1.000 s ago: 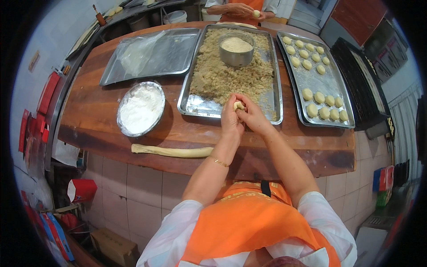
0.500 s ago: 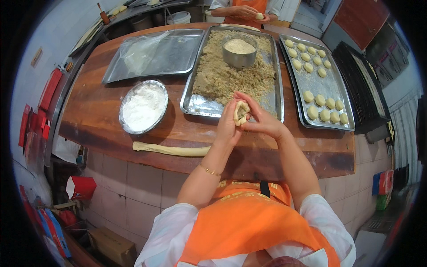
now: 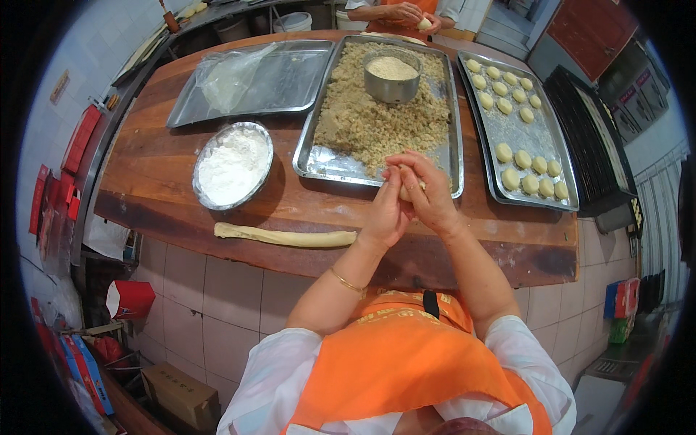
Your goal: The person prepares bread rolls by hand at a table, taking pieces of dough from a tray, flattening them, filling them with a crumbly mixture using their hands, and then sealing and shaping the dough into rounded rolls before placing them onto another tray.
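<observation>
Drawn together since the earlier frame: your left hand (image 3: 388, 214) and right hand (image 3: 433, 199), now wrapping the dough piece (image 3: 404, 191) that was showing its open, filled middle.
Hands: both are cupping narrowly, pressing the dough piece between them by the near edge of the filling tray (image 3: 330, 168); whether it is sealed, you cannot tell.
Done, by appearance: two groups of pale dough balls (image 3: 523, 159) are resting on the right-hand tray (image 3: 500, 129), with bare metal between.
Left, apparently: one dough rope (image 3: 283, 235) is lying near your left forearm; ample crumbly filling (image 3: 370, 134) is surrounding a metal tin (image 3: 391, 88).
Alongside: a flour bowl (image 3: 233, 165) is standing leftward; a co-worker's hands (image 3: 404, 13) are holding another pale piece.
Progress: you are probably working mid-batch.
</observation>
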`<act>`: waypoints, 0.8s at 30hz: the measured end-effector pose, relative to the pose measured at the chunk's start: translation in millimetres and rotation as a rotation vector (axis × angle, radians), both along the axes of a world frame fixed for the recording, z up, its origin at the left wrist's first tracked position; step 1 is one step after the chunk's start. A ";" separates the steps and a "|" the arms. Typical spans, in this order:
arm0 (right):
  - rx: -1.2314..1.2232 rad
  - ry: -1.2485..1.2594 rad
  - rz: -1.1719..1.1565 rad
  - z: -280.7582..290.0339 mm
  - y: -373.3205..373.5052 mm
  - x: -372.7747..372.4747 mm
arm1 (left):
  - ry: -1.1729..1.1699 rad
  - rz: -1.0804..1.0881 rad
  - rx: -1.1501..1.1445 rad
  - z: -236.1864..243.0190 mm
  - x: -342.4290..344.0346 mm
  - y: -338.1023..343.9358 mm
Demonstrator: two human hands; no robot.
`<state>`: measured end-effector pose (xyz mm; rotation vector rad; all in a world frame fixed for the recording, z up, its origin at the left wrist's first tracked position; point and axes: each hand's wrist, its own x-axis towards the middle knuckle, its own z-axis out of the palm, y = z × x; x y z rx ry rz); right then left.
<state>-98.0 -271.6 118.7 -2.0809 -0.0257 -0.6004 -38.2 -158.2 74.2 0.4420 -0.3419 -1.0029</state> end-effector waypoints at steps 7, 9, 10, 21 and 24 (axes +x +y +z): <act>0.056 -0.152 -0.007 21.6 13.5 -6.0 | -0.077 -0.022 0.054 9.5 -9.5 7.8; -0.088 -0.088 0.055 19.7 7.8 -9.5 | -0.076 -0.071 -0.031 -17.4 -2.8 4.6; -0.193 -0.078 0.047 17.4 5.7 -10.7 | -0.076 -0.085 -0.086 -22.3 0.5 3.5; -0.026 -0.070 0.102 19.7 12.1 -17.2 | -0.340 0.078 0.163 7.8 -19.0 14.4; 0.038 0.003 0.055 14.9 10.2 -23.3 | -0.251 0.040 0.172 8.4 -23.4 13.4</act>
